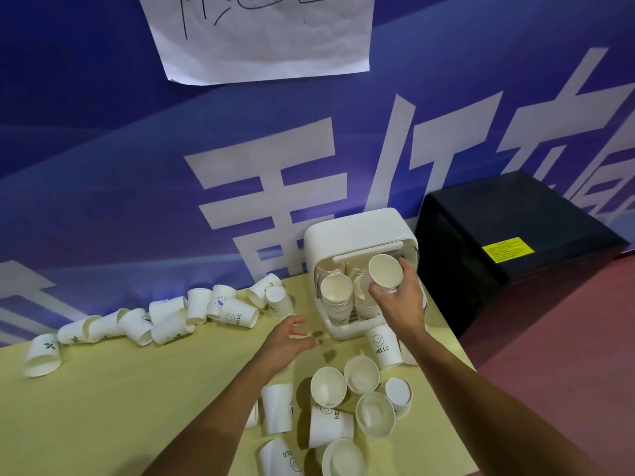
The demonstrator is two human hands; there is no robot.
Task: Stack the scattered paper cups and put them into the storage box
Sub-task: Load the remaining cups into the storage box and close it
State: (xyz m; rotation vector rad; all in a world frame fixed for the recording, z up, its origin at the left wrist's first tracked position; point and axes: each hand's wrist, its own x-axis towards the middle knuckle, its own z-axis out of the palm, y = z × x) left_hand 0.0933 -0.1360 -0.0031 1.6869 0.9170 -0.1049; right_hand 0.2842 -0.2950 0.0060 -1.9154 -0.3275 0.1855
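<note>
My right hand grips a white paper cup, mouth toward me, at the open front of the white storage box. Inside the box stand stacks of cups. My left hand hovers over the table with fingers apart, holding nothing, just left of the box. A cluster of loose cups lies near the front right of the table. A "HELLO" cup stands upside down by the box, under my right forearm. A long row of tipped cups runs along the wall at the left.
The yellow-green table ends at its right edge near a black box on the reddish floor. A blue banner wall with white characters and a taped paper sheet stands right behind the table.
</note>
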